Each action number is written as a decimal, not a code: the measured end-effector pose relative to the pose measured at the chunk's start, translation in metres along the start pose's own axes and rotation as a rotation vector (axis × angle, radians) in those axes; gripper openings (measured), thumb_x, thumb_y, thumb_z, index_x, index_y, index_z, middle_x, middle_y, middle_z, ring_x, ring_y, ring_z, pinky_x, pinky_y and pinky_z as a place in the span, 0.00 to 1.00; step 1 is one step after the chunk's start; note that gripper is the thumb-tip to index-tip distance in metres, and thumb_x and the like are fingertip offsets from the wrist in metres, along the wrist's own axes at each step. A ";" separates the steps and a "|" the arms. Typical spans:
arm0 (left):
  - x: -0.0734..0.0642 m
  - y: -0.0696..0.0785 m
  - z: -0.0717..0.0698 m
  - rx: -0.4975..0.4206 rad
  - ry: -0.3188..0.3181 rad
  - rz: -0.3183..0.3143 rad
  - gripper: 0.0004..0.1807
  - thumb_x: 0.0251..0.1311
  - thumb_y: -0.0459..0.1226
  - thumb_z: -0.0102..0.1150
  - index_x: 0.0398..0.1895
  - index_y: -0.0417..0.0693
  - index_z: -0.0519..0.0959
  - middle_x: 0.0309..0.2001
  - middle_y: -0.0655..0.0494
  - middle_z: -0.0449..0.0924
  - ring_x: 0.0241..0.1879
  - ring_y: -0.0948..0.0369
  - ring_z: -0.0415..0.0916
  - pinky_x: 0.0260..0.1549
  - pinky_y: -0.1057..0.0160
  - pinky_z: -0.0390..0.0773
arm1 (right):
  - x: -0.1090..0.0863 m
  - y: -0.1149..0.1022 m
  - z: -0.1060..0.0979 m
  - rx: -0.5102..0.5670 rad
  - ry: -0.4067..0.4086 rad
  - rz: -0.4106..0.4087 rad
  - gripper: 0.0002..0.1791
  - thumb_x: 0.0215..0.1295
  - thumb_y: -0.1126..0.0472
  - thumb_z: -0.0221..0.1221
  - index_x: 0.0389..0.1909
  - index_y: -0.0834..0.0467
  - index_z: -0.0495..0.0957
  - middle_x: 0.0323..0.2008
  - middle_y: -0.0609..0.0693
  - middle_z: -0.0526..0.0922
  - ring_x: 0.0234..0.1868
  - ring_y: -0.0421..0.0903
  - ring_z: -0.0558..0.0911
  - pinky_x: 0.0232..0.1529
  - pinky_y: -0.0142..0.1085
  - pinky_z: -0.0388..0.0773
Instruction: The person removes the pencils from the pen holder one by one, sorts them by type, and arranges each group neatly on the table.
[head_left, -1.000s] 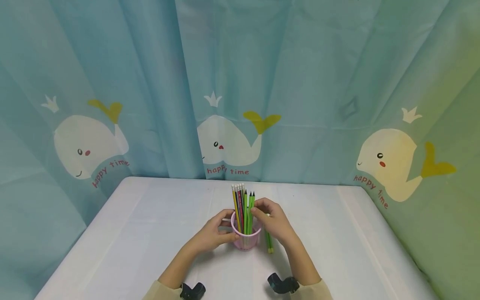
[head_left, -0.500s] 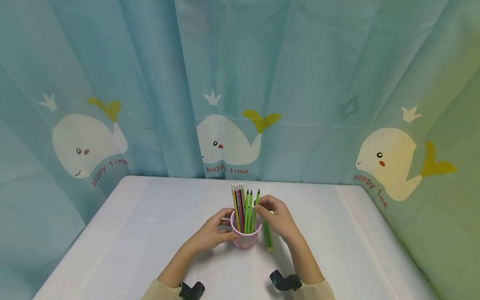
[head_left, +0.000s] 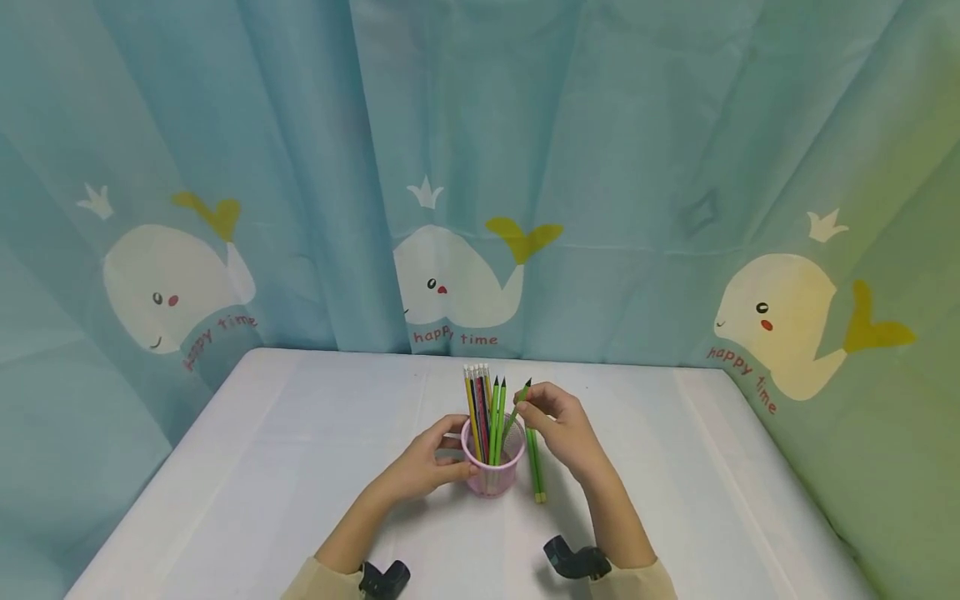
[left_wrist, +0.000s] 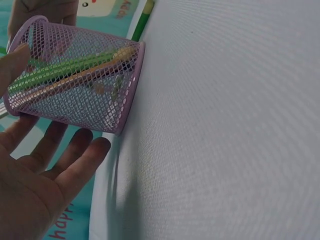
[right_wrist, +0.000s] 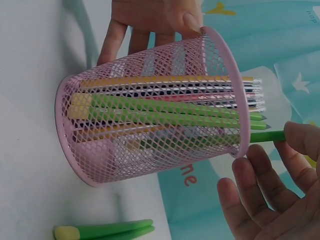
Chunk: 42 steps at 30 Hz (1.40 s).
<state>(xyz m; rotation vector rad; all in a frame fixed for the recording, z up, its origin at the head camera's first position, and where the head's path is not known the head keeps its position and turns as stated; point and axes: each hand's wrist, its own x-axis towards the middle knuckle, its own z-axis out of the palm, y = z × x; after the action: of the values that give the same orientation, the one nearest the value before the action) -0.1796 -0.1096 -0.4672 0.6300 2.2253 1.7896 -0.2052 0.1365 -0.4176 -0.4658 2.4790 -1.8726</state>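
A pink mesh pencil cup (head_left: 491, 485) stands upright on the white table. My left hand (head_left: 422, 468) holds it from the left, with the thumb near the rim and the fingers along the mesh side. Between thumb and forefinger my right hand (head_left: 567, 429) pinches a green pencil (right_wrist: 268, 136) near its dark tip; its lower part is inside the cup, leaning right. Several striped pencils (head_left: 477, 412) with white eraser ends stand at the cup's left. Beside them are two green pencils (head_left: 497, 421), dark points up. In the right wrist view, the right hand's other fingers are near the rim.
Two green pencils (head_left: 536, 475) lie side by side on the table, just right of the cup. A blue-green curtain (head_left: 630, 192) with printed whales hangs behind the table (head_left: 300, 500). Dark wrist-worn devices (head_left: 576, 558) sit at both sleeves.
The right hand has moved a little right and up with the pinched green pencil, which now leans away from the other pencils. The left hand stays at the cup.
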 end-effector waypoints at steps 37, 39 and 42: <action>0.000 0.004 0.000 0.002 -0.005 -0.010 0.35 0.59 0.35 0.69 0.68 0.41 0.65 0.64 0.37 0.68 0.60 0.41 0.73 0.54 0.59 0.82 | -0.005 -0.019 -0.023 0.405 0.095 -0.009 0.11 0.72 0.59 0.58 0.49 0.61 0.74 0.43 0.53 0.81 0.44 0.50 0.85 0.47 0.42 0.86; 0.000 0.004 0.001 0.011 -0.003 -0.016 0.35 0.59 0.36 0.70 0.68 0.42 0.65 0.64 0.38 0.68 0.60 0.41 0.73 0.54 0.59 0.83 | -0.006 -0.020 -0.024 0.421 0.088 0.011 0.12 0.72 0.59 0.58 0.50 0.62 0.73 0.44 0.52 0.81 0.44 0.50 0.85 0.47 0.42 0.86; -0.001 0.004 0.001 0.025 0.001 -0.017 0.35 0.59 0.37 0.70 0.68 0.43 0.66 0.64 0.38 0.69 0.60 0.42 0.74 0.54 0.58 0.83 | -0.006 -0.021 -0.025 0.433 0.089 0.025 0.12 0.73 0.60 0.58 0.50 0.62 0.72 0.44 0.52 0.81 0.44 0.50 0.85 0.48 0.42 0.86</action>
<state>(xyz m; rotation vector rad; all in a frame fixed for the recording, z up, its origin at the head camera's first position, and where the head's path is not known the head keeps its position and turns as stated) -0.1780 -0.1085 -0.4632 0.6134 2.2495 1.7573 -0.1990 0.1559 -0.3915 -0.3394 2.0168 -2.3728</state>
